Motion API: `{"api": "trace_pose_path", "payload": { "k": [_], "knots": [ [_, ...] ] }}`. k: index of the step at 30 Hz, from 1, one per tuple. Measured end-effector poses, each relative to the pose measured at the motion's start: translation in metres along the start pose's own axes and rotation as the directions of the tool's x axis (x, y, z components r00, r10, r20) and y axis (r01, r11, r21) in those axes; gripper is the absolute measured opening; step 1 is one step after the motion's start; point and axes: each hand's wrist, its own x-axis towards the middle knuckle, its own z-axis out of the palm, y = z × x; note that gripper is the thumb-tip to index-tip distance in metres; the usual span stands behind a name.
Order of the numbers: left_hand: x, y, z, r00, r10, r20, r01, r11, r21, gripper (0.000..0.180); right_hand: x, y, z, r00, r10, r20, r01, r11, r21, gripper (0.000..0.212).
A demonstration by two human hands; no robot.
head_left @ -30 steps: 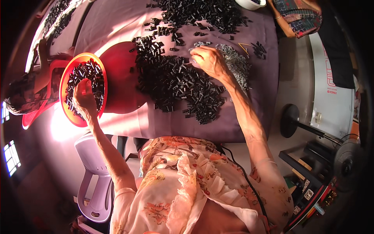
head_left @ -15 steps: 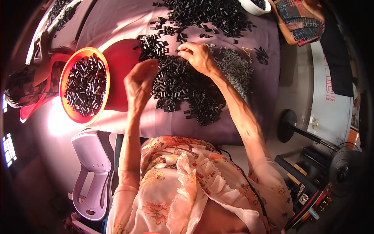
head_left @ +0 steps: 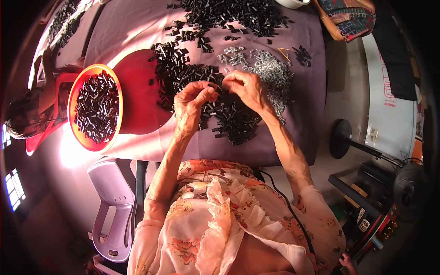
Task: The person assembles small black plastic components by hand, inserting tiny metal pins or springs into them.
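Above a heap of small black cylindrical pieces (head_left: pixel 233 121), my two hands meet with their fingertips almost touching. A small dark piece shows at the thumb and forefinger of my left hand (head_left: pixel 191 107), which is closed in a pinch. My right hand (head_left: pixel 250 91) is also closed, its thumb and fingers pressed together; whatever they hold is hidden. Just beyond and right of my right hand lies a pile of tiny silvery metal parts (head_left: pixel 273 75). More black pieces (head_left: pixel 172 66) spread to the left of the heap, beside a red shadowed patch of cloth.
An orange-red basin (head_left: pixel 120 98) of black pieces stands at the table's left. Another black heap (head_left: pixel 238 16) and a white bowl (head_left: pixel 293 3) lie at the far side. Another person's arm (head_left: pixel 331 27) shows far right. A lilac plastic chair (head_left: pixel 110 183) stands at lower left.
My left hand has moved right and my right hand has come nearer, so they now meet over the heap. The silvery pile is more exposed. The whole view has shifted slightly.
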Motion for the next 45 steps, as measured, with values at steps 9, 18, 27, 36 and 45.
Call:
{"api": "trace_pose_path", "payload": {
  "k": [9, 18, 27, 36, 45],
  "knots": [
    [0.010, 0.004, 0.001, 0.999, 0.044, 0.032, -0.042, 0.997, -0.064, 0.017, 0.035, 0.030, 0.004, 0.930, -0.367, -0.021, 0.292, 0.772, -0.565, 0.007],
    [0.009, -0.004, -0.005, 0.999, -0.031, 0.043, 0.030, 0.999, 0.033, 0.020, 0.010, -0.037, -0.011, 0.951, -0.305, 0.052, 0.309, 0.945, -0.108, 0.004],
    [-0.002, -0.003, -0.004, 0.986, -0.115, 0.120, 0.081, 0.962, 0.262, 0.017, -0.006, -0.037, -0.014, 0.959, -0.241, 0.149, 0.259, 0.959, -0.114, 0.007],
    [-0.012, -0.008, -0.002, 0.961, -0.098, 0.258, 0.007, 0.944, 0.330, 0.014, -0.013, -0.029, -0.020, 0.933, 0.074, 0.351, -0.145, 0.973, 0.181, 0.017],
    [-0.019, -0.003, -0.013, 0.950, -0.249, 0.187, 0.209, 0.955, 0.210, 0.012, 0.007, -0.009, -0.013, 0.981, -0.174, 0.081, 0.186, 0.965, -0.184, 0.013]
  ]
}}
